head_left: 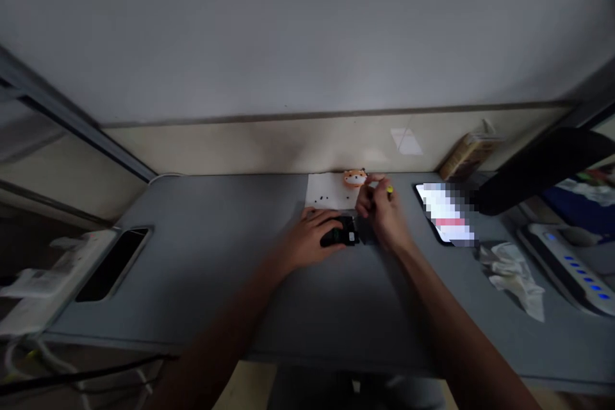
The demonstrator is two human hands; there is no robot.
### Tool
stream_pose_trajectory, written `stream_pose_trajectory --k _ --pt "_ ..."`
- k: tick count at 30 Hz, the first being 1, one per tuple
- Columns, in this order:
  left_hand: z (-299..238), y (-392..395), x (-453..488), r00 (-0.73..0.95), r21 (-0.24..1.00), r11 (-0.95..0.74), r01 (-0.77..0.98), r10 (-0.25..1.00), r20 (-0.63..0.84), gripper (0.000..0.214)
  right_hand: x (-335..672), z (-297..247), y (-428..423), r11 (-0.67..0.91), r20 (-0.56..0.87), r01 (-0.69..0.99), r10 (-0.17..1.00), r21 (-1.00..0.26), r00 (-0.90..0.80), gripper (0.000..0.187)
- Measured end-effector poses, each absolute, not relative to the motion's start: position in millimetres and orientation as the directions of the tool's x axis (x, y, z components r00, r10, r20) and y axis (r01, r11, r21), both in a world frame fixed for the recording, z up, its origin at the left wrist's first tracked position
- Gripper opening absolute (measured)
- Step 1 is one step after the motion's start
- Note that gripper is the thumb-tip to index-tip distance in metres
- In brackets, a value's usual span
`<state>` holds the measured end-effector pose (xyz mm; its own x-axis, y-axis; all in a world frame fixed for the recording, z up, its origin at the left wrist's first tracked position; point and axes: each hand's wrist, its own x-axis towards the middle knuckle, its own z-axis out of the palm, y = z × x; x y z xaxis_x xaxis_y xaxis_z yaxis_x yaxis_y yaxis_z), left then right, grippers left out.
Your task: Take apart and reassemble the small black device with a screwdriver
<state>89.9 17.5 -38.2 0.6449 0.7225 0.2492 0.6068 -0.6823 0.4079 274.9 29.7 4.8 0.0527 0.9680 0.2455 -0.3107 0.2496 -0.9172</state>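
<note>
- At desk centre (216,218), head view, clock centred on black device (349,230): left hand (311,240) grips it, fingers on top, thumb along near edge.
- Just right, right hand (379,206) pinched closed on yellow-ended tool (389,190); tip hidden.
- 12 o'clock: white sheet (331,183) bears small dark bits (321,198); orange animal-face piece (354,179) at its far edge, near right fingers. Whether hollow, cannot tell.
- 2 o'clock: brown box-like item (468,155), contents hidden.
- 3 o'clock: lit phone (439,208).
- 4 o'clock: crumpled tissue (516,277), beside blue-lit white unit (560,262).
- 9 o'clock: dark-screened phone (115,266), well apart.
</note>
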Motion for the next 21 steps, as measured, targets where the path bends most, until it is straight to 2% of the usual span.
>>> stream_pose_trajectory --k 5,8,14,21 --pt "-39.6 18.1 87.5 0.635 0.391 -0.686 0.613 0.723 0.273 0.026 275.6 12.4 26.0 0.215 0.215 -0.338 0.976 -0.916 0.038 0.048" --pt "-41.0 18.7 87.0 0.648 0.398 -0.701 0.592 0.707 0.282 0.025 278.1 9.5 25.6 0.224 0.218 -0.361 0.974 -0.905 0.058 0.055" --pt "-40.2 18.7 86.9 0.656 0.375 -0.712 0.593 0.698 0.287 0.026 279.4 3.3 31.0 0.258 0.232 -0.246 0.964 -0.934 0.129 0.054" --pt "-42.1 20.8 84.6 0.666 0.335 -0.723 0.605 0.689 0.285 0.028 282.2 8.3 29.8 0.263 0.273 -0.292 0.962 -0.920 0.006 0.043"
